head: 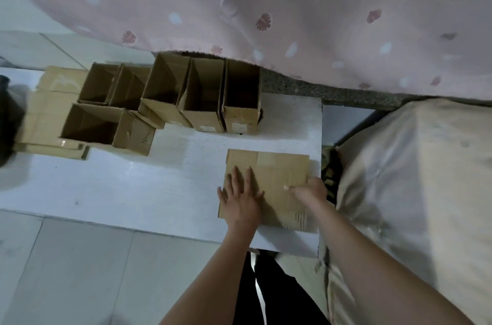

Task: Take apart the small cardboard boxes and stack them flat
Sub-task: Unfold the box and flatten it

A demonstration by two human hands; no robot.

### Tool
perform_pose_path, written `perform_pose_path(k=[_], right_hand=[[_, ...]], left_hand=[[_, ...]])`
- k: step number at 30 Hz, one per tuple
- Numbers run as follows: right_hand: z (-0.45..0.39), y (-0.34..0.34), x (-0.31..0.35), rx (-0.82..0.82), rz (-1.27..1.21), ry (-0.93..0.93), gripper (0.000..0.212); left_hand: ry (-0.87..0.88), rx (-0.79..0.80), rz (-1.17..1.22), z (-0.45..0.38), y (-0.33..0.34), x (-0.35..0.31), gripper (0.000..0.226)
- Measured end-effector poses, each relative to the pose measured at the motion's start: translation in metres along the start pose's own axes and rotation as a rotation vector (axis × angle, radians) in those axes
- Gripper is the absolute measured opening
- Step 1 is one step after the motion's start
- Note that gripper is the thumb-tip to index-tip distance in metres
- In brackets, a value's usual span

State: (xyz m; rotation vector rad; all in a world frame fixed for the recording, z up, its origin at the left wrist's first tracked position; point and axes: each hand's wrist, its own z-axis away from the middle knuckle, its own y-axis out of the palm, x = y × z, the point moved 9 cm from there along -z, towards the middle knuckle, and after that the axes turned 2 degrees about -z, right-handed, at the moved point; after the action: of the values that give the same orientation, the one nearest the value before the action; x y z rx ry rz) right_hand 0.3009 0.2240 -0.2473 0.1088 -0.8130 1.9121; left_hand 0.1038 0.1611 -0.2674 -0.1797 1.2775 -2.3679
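Note:
A flattened brown cardboard box (pixel 277 167) lies on the right part of the white table (pixel 133 186). My left hand (pixel 239 197) presses flat on its left half, fingers straight and spread. My right hand (pixel 308 190) rests on its right edge with the fingers curled; blur hides how it holds the cardboard. Several open, still-standing small cardboard boxes (pixel 202 93) crowd the table's far side. Under the leftmost ones lies a pile of flat cardboard (pixel 48 111).
A pink patterned cloth (pixel 266 5) hangs over the far side, just above the standing boxes. A beige covered bulk (pixel 412 178) stands right of the table. Pale floor tiles (pixel 80 271) lie near me. A dark object (pixel 5 117) sits at the left edge.

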Motion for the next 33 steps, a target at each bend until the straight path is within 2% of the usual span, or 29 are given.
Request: perform_pose_path(k=[2,5,7,10,13,17,20,23,25,29,33], right_hand=[[0.005,-0.005,-0.002,0.022,-0.112,-0.007,0.042],[0.022,-0.006,-0.003,0.076,-0.231,-0.041,0.032],[0.038,-0.011,-0.004,0.048,-0.296,-0.062,0.029],[0.061,-0.015,-0.011,-0.005,-0.384,-0.061,0.027],[0.085,-0.008,-0.018,0.006,-0.458,-0.051,0.024],[0.123,0.012,-0.024,0.094,-0.537,-0.073,0.034],[0.158,0.024,-0.025,0.214,-0.496,-0.144,0.027],[0.195,0.025,-0.027,0.324,-0.478,-0.203,0.034],[0.221,0.022,-0.023,0.420,-0.512,-0.236,0.031],[0.270,0.021,-0.010,0.472,-0.116,-0.518,0.028],[0.323,0.052,-0.006,0.550,0.062,-0.730,0.022]], left_hand=[[-0.152,0.014,0.178,0.022,-0.001,0.014,0.083],[-0.389,0.041,0.585,0.059,0.001,0.031,0.101],[-0.538,0.124,0.833,0.082,0.005,0.035,0.101],[-0.610,0.226,1.128,0.109,0.007,0.027,0.071],[-0.643,0.261,1.588,0.133,0.003,0.014,0.048],[-0.643,0.142,1.929,0.160,-0.018,0.027,0.028],[-0.607,0.018,1.952,0.191,-0.030,0.057,0.024],[-0.596,-0.166,1.875,0.232,-0.042,0.096,0.025],[-0.564,-0.252,1.848,0.260,-0.048,0.122,0.027],[-0.440,-0.342,1.824,0.311,-0.052,0.165,0.032],[-0.408,-0.450,1.843,0.351,-0.047,0.200,0.036]])
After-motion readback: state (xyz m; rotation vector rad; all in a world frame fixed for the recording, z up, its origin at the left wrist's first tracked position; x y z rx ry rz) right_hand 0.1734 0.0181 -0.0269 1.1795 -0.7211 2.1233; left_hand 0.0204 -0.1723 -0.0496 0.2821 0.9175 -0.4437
